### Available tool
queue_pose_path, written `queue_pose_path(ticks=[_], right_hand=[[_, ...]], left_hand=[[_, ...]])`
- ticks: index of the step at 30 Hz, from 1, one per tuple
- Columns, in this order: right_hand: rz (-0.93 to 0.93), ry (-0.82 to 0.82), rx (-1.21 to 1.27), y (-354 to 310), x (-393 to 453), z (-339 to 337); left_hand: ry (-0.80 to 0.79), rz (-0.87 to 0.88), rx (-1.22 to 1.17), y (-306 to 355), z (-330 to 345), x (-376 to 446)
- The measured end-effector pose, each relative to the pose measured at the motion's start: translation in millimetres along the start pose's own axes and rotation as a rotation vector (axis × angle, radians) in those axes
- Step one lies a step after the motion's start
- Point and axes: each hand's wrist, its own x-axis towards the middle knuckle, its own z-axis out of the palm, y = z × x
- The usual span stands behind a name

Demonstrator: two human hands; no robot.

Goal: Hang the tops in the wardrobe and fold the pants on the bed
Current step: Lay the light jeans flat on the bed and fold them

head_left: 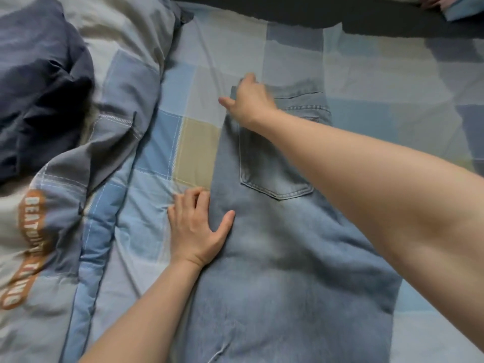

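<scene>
A pair of light blue jeans (275, 244) lies flat on the bed (379, 113), back side up, with the waistband toward 12 o'clock and the legs running off the bottom edge at 6 o'clock. One back pocket (272, 166) shows just below the waistband.

The right hand (248, 100) reaches across from 4 o'clock to the waistband's corner at 11 o'clock of the jeans; its fingers are curled around the edge of the denim there and the thumb sticks out toward 9 o'clock. The hand is slightly blurred, so how firm the hold is cannot be told.

The left hand (196, 229) comes in from 7 o'clock and lies flat on the jeans' side edge at 9 o'clock, fingers straight and spread, thumb out over the denim, fingertips reaching the seam and the checked sheet beside it. It holds nothing.

A rumpled patchwork duvet (123, 106) lies bunched at 9 to 10 o'clock of the jeans. A dark navy garment (39, 87) is heaped on it at 10 o'clock, well apart from the jeans.
</scene>
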Motion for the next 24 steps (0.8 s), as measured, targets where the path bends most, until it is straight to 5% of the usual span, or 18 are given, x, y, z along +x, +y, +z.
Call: queue_pose_path(ticks=[4,8,14,17,19,22,24], right_hand=[[-0.098,0.015,-0.363,-14,8,6],[0.030,-0.059,-0.338,-11,6,27],[-0.251,0.566,0.170,-9,-16,-4],[-0.430,0.809,0.203,-25,-26,-6],[-0.402,0.757,0.081,-24,-14,11],[-0.200,0.250,-0.004,-8,11,33],[-0.186,0.096,0.160,7,9,22]], left_hand=[[-0.016,0.008,0.063,-1,0,0],[0.018,0.042,0.043,1,-2,-3],[0.016,0.090,0.009,0,0,0],[-0.026,0.070,0.042,-2,2,0],[-0.023,0.044,0.065,-3,4,2],[0.004,0.015,0.087,-1,6,3],[0.000,0.016,0.090,-2,7,3]])
